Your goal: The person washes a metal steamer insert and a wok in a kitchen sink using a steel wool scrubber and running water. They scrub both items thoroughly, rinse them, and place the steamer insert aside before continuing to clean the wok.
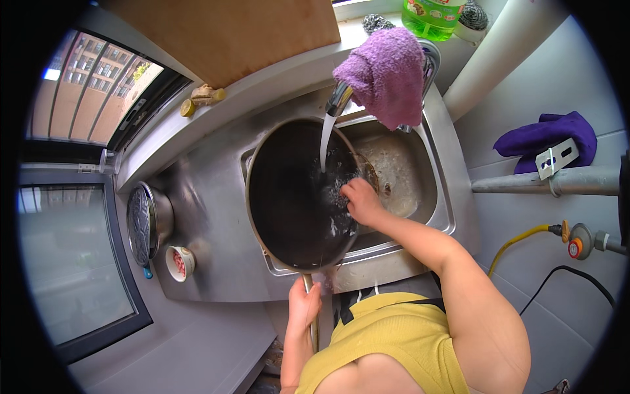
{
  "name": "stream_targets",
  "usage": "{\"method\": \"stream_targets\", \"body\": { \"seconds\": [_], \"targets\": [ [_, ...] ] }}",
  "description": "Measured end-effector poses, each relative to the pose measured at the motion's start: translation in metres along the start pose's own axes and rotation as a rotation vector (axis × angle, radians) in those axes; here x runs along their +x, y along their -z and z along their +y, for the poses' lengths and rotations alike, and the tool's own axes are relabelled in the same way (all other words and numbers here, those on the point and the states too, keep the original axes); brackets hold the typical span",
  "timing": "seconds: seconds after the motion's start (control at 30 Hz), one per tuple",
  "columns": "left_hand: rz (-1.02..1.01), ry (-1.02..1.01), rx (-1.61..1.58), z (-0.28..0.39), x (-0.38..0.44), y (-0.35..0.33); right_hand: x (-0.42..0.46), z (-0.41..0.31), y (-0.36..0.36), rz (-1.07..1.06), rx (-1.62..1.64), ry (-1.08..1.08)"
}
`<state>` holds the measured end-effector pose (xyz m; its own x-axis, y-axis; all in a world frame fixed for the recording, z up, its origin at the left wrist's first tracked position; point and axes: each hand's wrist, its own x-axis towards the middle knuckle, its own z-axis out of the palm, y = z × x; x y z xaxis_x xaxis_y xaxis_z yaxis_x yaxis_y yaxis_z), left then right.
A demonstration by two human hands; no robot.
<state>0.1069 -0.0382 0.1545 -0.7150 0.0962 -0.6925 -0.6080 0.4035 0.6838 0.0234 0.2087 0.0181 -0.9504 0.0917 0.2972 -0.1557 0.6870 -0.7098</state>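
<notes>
A large dark wok [295, 197] rests tilted over the stainless steel sink [418, 157], covering its left part. My left hand [303, 300] is wrapped around the wok's long metal handle [315, 335], near the counter's front edge. Over the wok's right side, my right hand [363, 201] has its fingers curled down by the inner wall, amid splashing water. A grey, glinting patch lies at those fingertips; whether it is a scourer or only splash is unclear. Water [325, 140] runs into the wok from the faucet [339, 98], over which a purple towel [386, 74] is draped.
A lidded metal pot [162, 212] and a small bowl of pinkish pieces [184, 261] stand at the counter's left. Ginger [206, 94] and a cut lemon [187, 108] lie on the sill. Green detergent [433, 22] and steel wool [376, 23] sit behind the faucet.
</notes>
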Motion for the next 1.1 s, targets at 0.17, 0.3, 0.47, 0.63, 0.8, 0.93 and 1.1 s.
{"method": "stream_targets", "body": {
  "seconds": [0.17, 0.3, 0.47, 0.63, 0.8, 0.93, 1.1],
  "targets": [
    [0.214, -0.227, 0.340, 0.000, -0.008, 0.016, 0.019, -0.002, 0.003, 0.072, 0.145, -0.148],
    [0.220, -0.261, 0.241, 0.002, -0.005, 0.022, 0.040, -0.020, -0.003, 0.082, 0.331, -0.268],
    [0.006, -0.045, -0.131, 0.028, -0.013, 0.019, 0.058, -0.027, 0.003, 0.039, 0.389, -0.367],
    [-0.206, 0.103, -0.328, 0.017, -0.004, 0.018, 0.069, -0.016, 0.067, 0.156, 0.265, -0.441],
    [-0.410, 0.153, -0.462, -0.002, 0.006, 0.005, 0.078, 0.005, 0.121, -0.014, 0.086, -0.398],
    [-0.494, 0.174, -0.510, -0.013, 0.013, 0.000, 0.077, 0.019, 0.133, -0.073, 0.052, -0.470],
    [-0.525, 0.172, -0.495, -0.024, 0.023, -0.002, 0.082, 0.039, 0.129, -0.136, 0.041, -0.532]
  ]
}}
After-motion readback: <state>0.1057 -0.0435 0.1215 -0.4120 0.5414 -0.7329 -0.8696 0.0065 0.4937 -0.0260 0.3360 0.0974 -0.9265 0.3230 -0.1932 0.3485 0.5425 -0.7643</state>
